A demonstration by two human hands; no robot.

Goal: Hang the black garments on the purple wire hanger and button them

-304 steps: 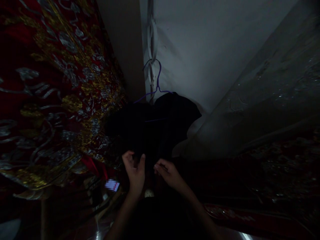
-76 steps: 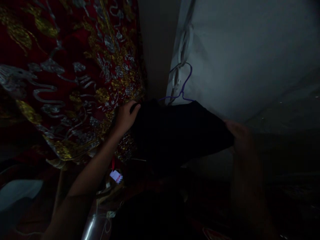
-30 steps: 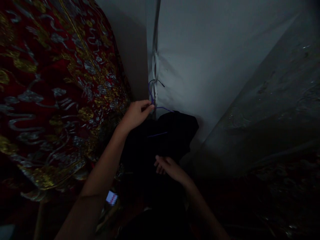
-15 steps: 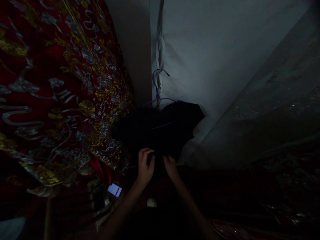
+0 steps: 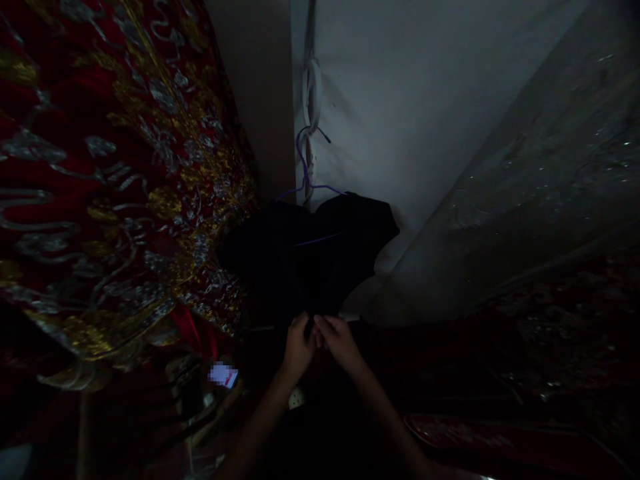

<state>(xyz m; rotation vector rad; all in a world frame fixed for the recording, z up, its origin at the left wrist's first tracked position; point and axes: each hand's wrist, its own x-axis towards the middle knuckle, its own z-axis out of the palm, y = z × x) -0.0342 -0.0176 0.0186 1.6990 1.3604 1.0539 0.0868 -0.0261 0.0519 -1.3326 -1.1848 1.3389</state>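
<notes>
A black garment (image 5: pixel 310 257) hangs on a purple wire hanger (image 5: pixel 306 177) hooked to a white chain (image 5: pixel 311 93) on the pale wall. My left hand (image 5: pixel 299 347) and my right hand (image 5: pixel 339 341) are close together below it, fingers pinched on the garment's front near its lower part. The scene is very dark, so what the fingers grip on the cloth is hard to make out.
A red garment with gold and silver embroidery (image 5: pixel 115 180) hangs at the left. A clear plastic garment cover (image 5: pixel 525 200) slopes down at the right over dark red cloth. A small white tag (image 5: pixel 223 375) shows low left of my hands.
Both hands have slid a little lower down the front of the black garment and drawn closer together. One second ago my left hand was up at the hanger hook.
</notes>
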